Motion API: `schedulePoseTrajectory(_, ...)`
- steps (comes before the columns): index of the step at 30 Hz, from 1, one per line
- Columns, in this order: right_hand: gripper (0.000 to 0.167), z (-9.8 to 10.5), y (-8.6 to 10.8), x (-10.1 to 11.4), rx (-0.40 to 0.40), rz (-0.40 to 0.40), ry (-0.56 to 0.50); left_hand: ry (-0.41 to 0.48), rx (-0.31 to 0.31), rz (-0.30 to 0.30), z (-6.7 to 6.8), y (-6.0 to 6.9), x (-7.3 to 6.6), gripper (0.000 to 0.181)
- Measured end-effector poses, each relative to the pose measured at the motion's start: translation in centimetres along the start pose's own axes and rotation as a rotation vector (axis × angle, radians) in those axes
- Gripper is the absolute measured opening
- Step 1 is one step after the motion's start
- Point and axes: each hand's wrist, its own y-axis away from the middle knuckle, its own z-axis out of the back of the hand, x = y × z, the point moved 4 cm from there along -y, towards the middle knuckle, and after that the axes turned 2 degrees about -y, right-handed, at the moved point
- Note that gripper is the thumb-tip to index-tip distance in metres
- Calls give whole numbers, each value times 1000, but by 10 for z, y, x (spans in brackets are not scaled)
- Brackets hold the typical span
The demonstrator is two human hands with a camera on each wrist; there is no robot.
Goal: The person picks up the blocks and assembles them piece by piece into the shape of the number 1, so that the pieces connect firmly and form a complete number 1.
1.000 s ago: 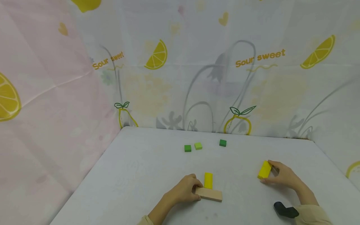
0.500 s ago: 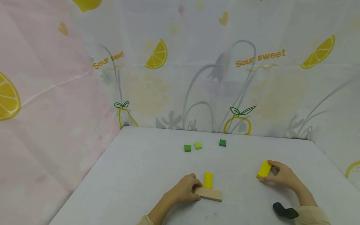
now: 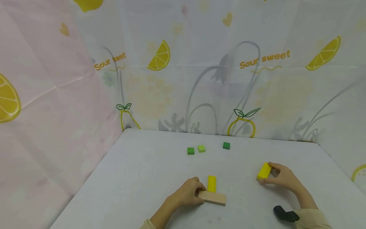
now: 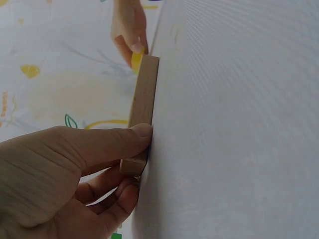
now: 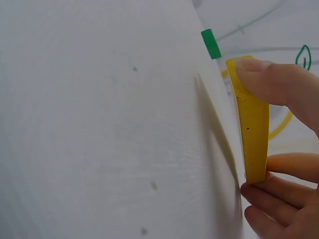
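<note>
Pinching one end of a plain wooden block [image 3: 213, 197], the left hand [image 3: 187, 192] is at the white counter [image 3: 137, 178]. A yellow block [image 3: 212, 183] lies just behind the wood. Well over to the right, the right hand [image 3: 283, 178] holds a second yellow block [image 3: 264, 171]. Only the head view shows three little green blocks [image 3: 190, 151] [image 3: 201, 148] [image 3: 226, 145] all together at the back. The left wrist view shows the wood's end between thumb and fingers, which the hand hides in the head view. The right wrist view shows the thumb on one end of the second yellow block and fingers at the other. Since half a second ago, the right hand and its block have moved a bit left; the left hand and the wood have stayed put.
</note>
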Motion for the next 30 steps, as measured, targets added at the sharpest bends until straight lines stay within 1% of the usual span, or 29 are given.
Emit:
schedulePoseTrajectory(3,83,-1,-2,4,6,8,-11,3,1,6,0,0,1,29)
schedulePoseTrajectory(13,81,-10,-8,22,4,78,-42,-4,9,10,1,0,0,30)
schedulePoseTrajectory(23,83,-20,-16,35,30,79,-68,-18,14,15,1,0,-1,31)
schedulePoseTrajectory(30,82,-26,-21,44,29,122,-74,-12,15,13,1,0,-1,31)
